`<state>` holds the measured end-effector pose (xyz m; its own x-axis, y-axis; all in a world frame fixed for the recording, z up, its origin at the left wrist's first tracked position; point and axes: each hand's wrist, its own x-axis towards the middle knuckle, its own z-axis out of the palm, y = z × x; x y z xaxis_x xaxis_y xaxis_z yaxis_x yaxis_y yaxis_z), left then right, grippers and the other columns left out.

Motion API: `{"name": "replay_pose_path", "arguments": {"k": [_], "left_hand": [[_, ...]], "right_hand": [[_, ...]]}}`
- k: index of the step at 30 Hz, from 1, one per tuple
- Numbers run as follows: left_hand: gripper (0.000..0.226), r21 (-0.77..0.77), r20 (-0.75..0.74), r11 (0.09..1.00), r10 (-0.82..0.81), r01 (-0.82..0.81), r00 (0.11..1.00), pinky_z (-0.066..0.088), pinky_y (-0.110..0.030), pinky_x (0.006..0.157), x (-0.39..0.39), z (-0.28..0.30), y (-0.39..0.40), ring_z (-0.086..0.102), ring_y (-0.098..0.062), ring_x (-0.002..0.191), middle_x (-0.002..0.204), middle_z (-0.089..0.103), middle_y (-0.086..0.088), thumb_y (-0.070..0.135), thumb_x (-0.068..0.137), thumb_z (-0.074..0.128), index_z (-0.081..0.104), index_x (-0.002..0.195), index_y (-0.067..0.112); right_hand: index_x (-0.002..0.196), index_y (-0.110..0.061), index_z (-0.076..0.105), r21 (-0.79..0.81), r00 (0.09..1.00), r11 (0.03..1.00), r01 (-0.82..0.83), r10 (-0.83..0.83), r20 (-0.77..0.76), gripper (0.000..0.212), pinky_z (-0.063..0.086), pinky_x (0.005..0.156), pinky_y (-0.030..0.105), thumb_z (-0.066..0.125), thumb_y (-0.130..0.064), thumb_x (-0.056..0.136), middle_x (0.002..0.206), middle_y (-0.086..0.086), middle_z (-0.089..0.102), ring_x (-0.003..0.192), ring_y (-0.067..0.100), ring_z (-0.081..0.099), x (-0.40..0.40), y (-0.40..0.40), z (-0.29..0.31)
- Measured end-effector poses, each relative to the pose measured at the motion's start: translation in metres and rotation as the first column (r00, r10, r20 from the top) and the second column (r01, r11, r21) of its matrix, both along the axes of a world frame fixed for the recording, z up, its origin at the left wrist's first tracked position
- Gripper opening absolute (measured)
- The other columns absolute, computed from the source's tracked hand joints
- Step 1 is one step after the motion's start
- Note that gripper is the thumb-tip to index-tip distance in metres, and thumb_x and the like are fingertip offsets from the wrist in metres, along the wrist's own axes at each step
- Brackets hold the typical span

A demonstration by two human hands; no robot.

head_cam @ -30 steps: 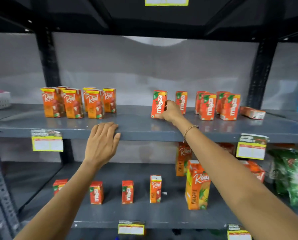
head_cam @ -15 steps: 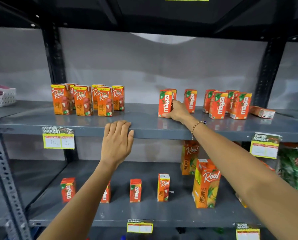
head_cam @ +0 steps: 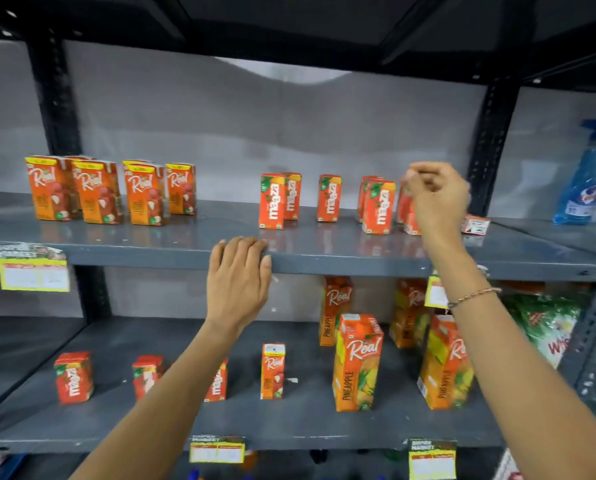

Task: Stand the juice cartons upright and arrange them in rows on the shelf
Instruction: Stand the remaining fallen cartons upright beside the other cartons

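Observation:
Small orange Maaza cartons (head_cam: 271, 201) stand upright along the middle and right of the grey upper shelf (head_cam: 151, 251), spaced unevenly. One small carton (head_cam: 475, 225) lies on its side at the far right. Several orange Real cartons (head_cam: 97, 192) stand grouped on the left. My right hand (head_cam: 435, 199) is blurred, with its fingers curled in front of the rightmost upright Maaza carton (head_cam: 407, 216); whether it grips that carton is unclear. My left hand (head_cam: 237, 282) rests flat on the shelf's front edge, holding nothing.
The lower shelf (head_cam: 307, 420) carries small cartons and tall Real pineapple cartons (head_cam: 357, 362). A blue spray bottle (head_cam: 584, 178) stands at the upper right, with a green bag (head_cam: 546, 323) below it. Black uprights (head_cam: 490, 147) frame the bay, and price labels (head_cam: 33, 271) hang from the edges.
My right hand let go of the middle Maaza carton and moved right to the group of cartons. My left hand stayed on the shelf edge.

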<state>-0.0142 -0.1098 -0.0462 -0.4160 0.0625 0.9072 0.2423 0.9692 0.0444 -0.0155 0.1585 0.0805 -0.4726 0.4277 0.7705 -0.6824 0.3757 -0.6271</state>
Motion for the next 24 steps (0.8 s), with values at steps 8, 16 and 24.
{"name": "replay_pose_path", "arguments": {"k": [8, 16, 24], "left_hand": [[0.036, -0.127, 0.073, 0.985, -0.105, 0.113, 0.992, 0.043, -0.041, 0.100, -0.003, 0.015, 0.153, 0.063, -0.022, 0.098, 0.103, 0.068, -0.002, 0.034, 0.096, 0.036, 0.066, 0.103, 0.015], [0.034, -0.124, -0.018, 0.990, -0.076, 0.074, 0.997, 0.047, -0.036, 0.088, -0.009, 0.006, 0.184, 0.063, -0.021, 0.096, 0.106, 0.068, -0.001, 0.035, 0.095, 0.039, 0.065, 0.104, 0.015], [0.030, -0.049, -0.032, 0.996, -0.075, 0.073, 0.997, 0.047, -0.036, 0.091, -0.006, 0.004, 0.189, 0.064, -0.020, 0.097, 0.106, 0.069, -0.002, 0.035, 0.092, 0.046, 0.064, 0.104, 0.015]], "right_hand": [[0.053, -0.009, 0.046, -0.141, 0.858, 0.957, 0.255, -0.157, 0.489, 0.029, 0.037, 0.061, 0.030, 0.056, -0.024, 0.076, 0.066, 0.017, 0.051, 0.075, 0.022, 0.047, -0.058, 0.180, -0.013], [0.077, -0.007, 0.048, -0.034, 0.737, 0.993, 0.116, -0.063, 0.673, 0.032, 0.051, 0.094, 0.046, 0.070, -0.030, 0.079, 0.116, 0.022, 0.064, 0.106, 0.035, 0.063, -0.104, 0.216, -0.021], [0.100, 0.002, 0.054, -0.092, 0.708, 0.994, 0.066, 0.018, 0.706, 0.034, 0.053, 0.093, 0.038, 0.072, -0.018, 0.078, 0.119, 0.019, 0.064, 0.105, 0.028, 0.065, -0.113, 0.217, -0.015]]}}
